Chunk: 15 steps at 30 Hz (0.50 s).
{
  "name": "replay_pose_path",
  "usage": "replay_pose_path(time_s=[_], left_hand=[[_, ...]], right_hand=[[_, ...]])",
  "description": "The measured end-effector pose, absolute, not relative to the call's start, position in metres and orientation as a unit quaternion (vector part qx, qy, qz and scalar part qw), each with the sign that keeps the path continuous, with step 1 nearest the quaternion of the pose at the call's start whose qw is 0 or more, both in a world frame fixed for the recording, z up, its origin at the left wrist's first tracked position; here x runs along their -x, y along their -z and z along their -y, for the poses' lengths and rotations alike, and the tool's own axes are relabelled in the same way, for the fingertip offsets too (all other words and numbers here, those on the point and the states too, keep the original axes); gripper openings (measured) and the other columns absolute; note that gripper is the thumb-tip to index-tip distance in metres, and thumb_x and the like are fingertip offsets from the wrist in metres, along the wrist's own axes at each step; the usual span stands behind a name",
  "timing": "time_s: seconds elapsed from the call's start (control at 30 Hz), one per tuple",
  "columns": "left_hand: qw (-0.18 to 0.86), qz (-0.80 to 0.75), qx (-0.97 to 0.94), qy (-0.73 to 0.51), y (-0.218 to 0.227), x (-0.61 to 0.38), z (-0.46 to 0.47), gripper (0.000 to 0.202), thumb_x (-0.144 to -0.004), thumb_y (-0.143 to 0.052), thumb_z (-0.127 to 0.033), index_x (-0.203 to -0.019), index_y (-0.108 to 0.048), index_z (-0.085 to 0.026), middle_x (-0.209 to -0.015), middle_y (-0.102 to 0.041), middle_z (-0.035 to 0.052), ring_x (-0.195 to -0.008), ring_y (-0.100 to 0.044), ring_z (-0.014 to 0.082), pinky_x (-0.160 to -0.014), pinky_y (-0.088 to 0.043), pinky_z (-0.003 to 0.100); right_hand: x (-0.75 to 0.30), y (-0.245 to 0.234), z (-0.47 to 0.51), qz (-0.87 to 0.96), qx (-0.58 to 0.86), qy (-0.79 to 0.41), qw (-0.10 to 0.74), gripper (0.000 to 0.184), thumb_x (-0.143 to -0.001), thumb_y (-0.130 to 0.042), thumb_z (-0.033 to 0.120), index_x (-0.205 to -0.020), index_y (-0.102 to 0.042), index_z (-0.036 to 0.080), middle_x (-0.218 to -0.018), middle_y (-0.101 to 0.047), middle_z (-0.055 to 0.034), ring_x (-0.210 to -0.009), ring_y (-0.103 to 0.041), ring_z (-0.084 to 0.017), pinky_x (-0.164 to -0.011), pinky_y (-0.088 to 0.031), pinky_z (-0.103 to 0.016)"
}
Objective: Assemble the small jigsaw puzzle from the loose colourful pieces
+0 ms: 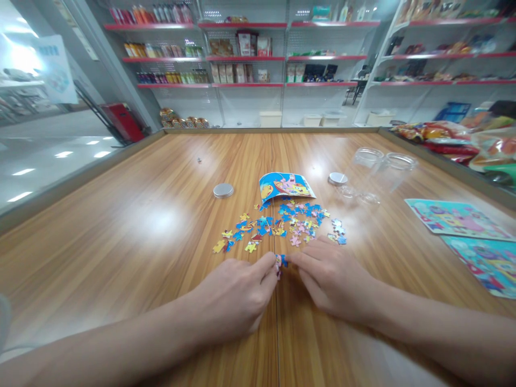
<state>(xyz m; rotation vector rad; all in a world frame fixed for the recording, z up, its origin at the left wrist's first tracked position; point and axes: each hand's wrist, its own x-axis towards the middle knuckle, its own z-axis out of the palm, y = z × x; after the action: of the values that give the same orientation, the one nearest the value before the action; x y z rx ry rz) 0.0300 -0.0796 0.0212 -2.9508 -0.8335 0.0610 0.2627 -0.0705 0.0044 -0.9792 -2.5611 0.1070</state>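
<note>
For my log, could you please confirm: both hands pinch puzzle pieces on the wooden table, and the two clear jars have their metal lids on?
Not quite: the head view shows both metal lids lying on the wooden table, off the clear jars. The left hand and right hand do pinch puzzle pieces.

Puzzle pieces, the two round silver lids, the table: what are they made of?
The small colourful puzzle pieces: probably printed cardboard, thin and flat. The round silver lids: likely metal, brushed grey sheen. The brown table: wood-grain surface, glossy with light reflections, possibly laminate.
</note>
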Motion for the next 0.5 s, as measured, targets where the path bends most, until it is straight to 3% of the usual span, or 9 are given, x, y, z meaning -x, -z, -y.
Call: replay_pose_path(time_s=[0.13, 0.33, 0.43, 0.5], left_hand=[[0.03, 0.292, 0.956, -0.027, -0.022, -0.032, 0.079, 0.028, -0.094, -0.038, -0.014, -0.117, -0.055, -0.012, -0.117, -0.057, 0.0116, -0.067, -0.063, 0.0197, -0.05, -0.057, 0.036], [0.037, 0.278, 0.959, -0.028, -0.019, -0.028, 0.076, 0.033, -0.094, -0.039, -0.014, -0.123, -0.056, -0.012, -0.134, -0.053, 0.0155, -0.085, -0.069, 0.0246, -0.062, -0.063, 0.04], [0.065, 0.256, 0.964, -0.015, -0.013, -0.024, 0.076, 0.039, -0.092, -0.041, -0.013, -0.129, -0.055, -0.009, -0.139, -0.052, 0.019, -0.088, -0.07, 0.0262, -0.066, -0.063, 0.042], [0.076, 0.247, 0.966, -0.001, -0.01, -0.023, 0.076, 0.043, -0.089, -0.042, -0.009, -0.129, -0.056, -0.008, -0.138, -0.054, 0.02, -0.089, -0.07, 0.0265, -0.066, -0.062, 0.04]], right_hand=[[-0.262, -0.007, 0.079, 0.917, 0.331, -0.015, 0.222, 0.017, -0.083, -0.048, 0.008, -0.079, -0.063, 0.016, -0.068, -0.06, -0.0034, -0.064, -0.051, -0.017, -0.062, -0.033, -0.033], [-0.262, -0.006, 0.084, 0.946, 0.279, -0.027, 0.161, 0.013, -0.081, -0.046, 0.012, -0.077, -0.057, 0.018, -0.063, -0.056, -0.0002, -0.05, -0.042, -0.014, -0.047, -0.023, -0.033], [-0.257, -0.013, 0.094, 0.934, 0.336, -0.023, 0.116, 0.012, -0.078, -0.047, 0.011, -0.082, -0.056, 0.019, -0.065, -0.058, -0.0012, -0.051, -0.044, -0.015, -0.046, -0.025, -0.033], [-0.252, -0.019, 0.107, 0.904, 0.419, 0.0, 0.082, 0.018, -0.076, -0.049, 0.01, -0.09, -0.058, 0.018, -0.074, -0.062, -0.005, -0.058, -0.051, -0.018, -0.05, -0.033, -0.033]])
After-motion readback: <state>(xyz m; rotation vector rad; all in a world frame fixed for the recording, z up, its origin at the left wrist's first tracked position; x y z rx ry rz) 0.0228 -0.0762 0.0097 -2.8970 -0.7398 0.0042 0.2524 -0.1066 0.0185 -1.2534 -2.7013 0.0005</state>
